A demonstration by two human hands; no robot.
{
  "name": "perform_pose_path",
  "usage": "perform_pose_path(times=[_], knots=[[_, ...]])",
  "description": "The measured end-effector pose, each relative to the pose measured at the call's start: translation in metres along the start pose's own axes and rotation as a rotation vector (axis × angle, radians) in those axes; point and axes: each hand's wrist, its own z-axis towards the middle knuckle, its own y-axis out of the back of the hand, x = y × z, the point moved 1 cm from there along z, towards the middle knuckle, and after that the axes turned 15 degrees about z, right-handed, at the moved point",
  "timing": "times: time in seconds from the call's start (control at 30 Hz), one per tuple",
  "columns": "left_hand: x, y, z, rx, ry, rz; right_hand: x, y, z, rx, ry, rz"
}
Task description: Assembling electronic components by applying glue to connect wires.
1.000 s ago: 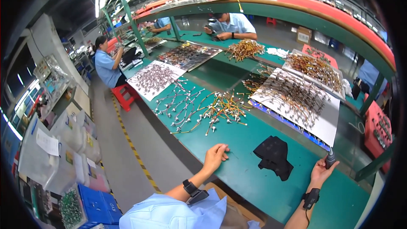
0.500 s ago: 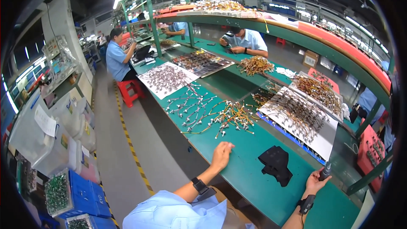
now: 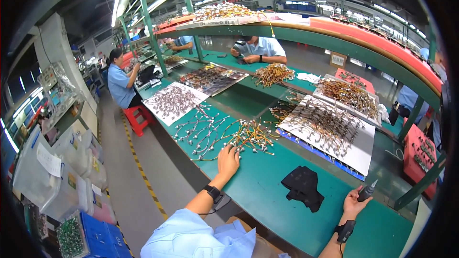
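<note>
My left hand (image 3: pixel 228 161) reaches to the near edge of a pile of orange and yellow wire harnesses (image 3: pixel 251 135) with white connectors. Its fingers look a little apart, the tips touching or just above the nearest wires; nothing shows in its grip. Just left of that pile lie purple-grey wire harnesses (image 3: pixel 201 131), spread loosely on the green table (image 3: pixel 258 177). At the right, my right hand (image 3: pixel 354 201) is closed round a dark squeeze bottle (image 3: pixel 366 192), its pointed nozzle tilted up. Between my hands rests a crumpled black cloth (image 3: pixel 303 186).
A white board (image 3: pixel 361 155) piled with dark harnesses lies right of centre; another white sheet (image 3: pixel 158 110) holds more at far left. A green-edged shelf (image 3: pixel 306 33) spans above. Co-workers sit beyond. Clear plastic bins (image 3: pixel 48 181) stand on the floor at left.
My left hand has moved forward and left from the table edge to the orange harness pile. My right hand keeps hold of the bottle. The view has shifted slightly.
</note>
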Motion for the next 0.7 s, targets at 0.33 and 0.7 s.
perform_pose_path(times=[0.33, 0.7], knots=[[-0.005, 0.0, -0.005, -0.006, 0.008, -0.022, -0.01, -0.007, -0.007, -0.039, -0.006, 0.001], [-0.01, 0.018, 0.001, -0.074, -0.105, 0.0, -0.016, -0.004, -0.009, -0.052, 0.019, -0.03]])
